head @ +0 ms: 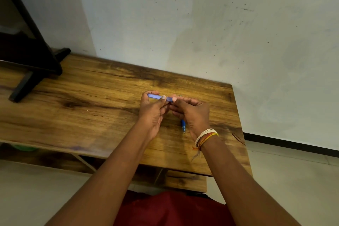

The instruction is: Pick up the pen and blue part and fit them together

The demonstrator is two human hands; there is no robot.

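Observation:
Both hands meet above the middle of a wooden table (pixel 91 97). My left hand (pixel 153 110) pinches a translucent blue pen barrel (pixel 156 96) between thumb and fingers, holding it level. My right hand (pixel 192 113) grips the barrel's right end with thumb and curled fingers; a small green bit shows just past it. Below my right hand a blue pen part with a pointed tip (pixel 183 125) sticks out toward me; whether it lies on the table or sits in the hand, I cannot tell. Thread bands (pixel 206 136) circle my right wrist.
A black stand with a flat foot (pixel 27 82) occupies the table's far left corner. A pale wall (pixel 220 33) runs behind the table. The table's right edge (pixel 242 134) drops to a tiled floor. A lower shelf (pixel 183 180) lies beneath the tabletop.

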